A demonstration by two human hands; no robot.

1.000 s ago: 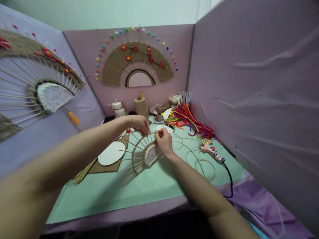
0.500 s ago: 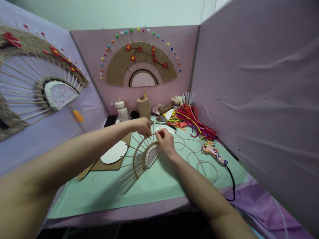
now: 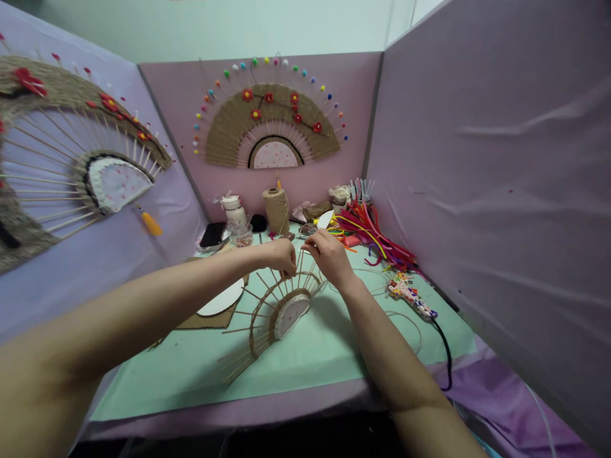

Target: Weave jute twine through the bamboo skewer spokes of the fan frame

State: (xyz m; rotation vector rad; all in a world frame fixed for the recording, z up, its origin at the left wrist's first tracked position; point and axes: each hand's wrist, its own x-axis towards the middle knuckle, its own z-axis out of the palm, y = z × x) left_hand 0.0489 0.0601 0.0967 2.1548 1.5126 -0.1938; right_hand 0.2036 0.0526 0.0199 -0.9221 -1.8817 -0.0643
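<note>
A half-finished fan frame (image 3: pixel 278 292) tilts over the table, its thin sticks spreading from a white half-round centre (image 3: pixel 292 316) edged with brown cord. A band of twine runs across the sticks partway out. My left hand (image 3: pixel 282 257) is closed at the fan's upper rim, with fingertips on the sticks and the twine there. Just to its right, my right hand (image 3: pixel 329 256) pinches near the tip of an upright stick, apparently on a thin strand of twine. Loose twine (image 3: pixel 405 318) loops over the table on the right.
A glue gun (image 3: pixel 411 298) with a black cable lies at right. Behind stand a twine spool (image 3: pixel 275 212), a white bottle (image 3: pixel 233 213) and red pipe cleaners (image 3: pixel 372 238). White card (image 3: pixel 222 299) rests on cardboard at left. Finished fans (image 3: pixel 272 121) hang on the partitions.
The fan frame has dropped slightly and moved nearer. My left hand has shifted a little down and right; my right hand has moved up and right, away from the rim.
</note>
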